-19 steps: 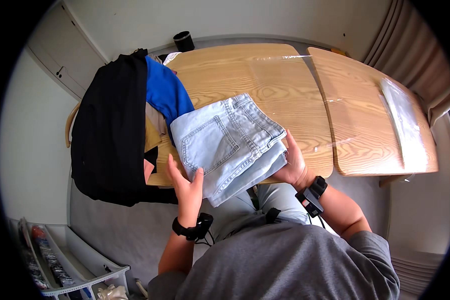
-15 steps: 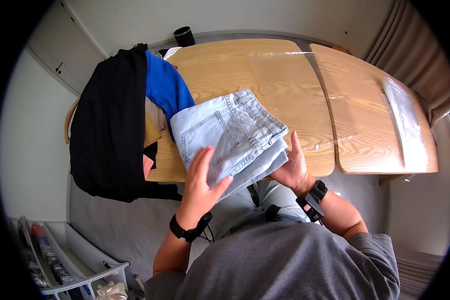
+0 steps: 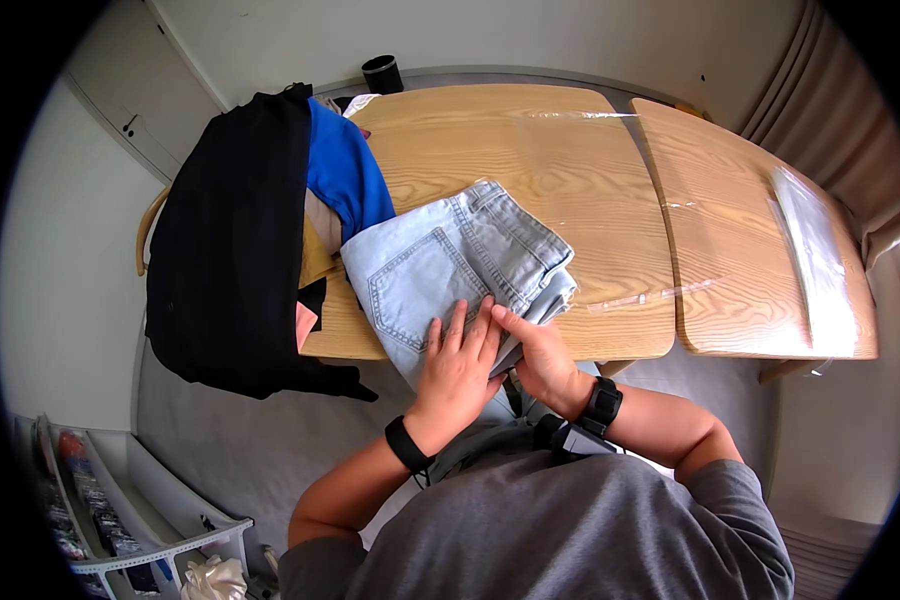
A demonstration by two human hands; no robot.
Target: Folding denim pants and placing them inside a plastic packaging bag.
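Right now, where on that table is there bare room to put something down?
Free: the wooden table beyond the folded jeans, up to its far edge, and the side leaf before the clear plastic bag. Crowded: the left end, under the heaped clothes, and the near edge, where both hands press the jeans.

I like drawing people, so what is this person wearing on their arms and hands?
Both hands are bare, with no gloves. The left hand has a thin black band round its wrist. The right hand has a chunkier black watch on its wrist. Short grey T-shirt sleeves leave both forearms uncovered.
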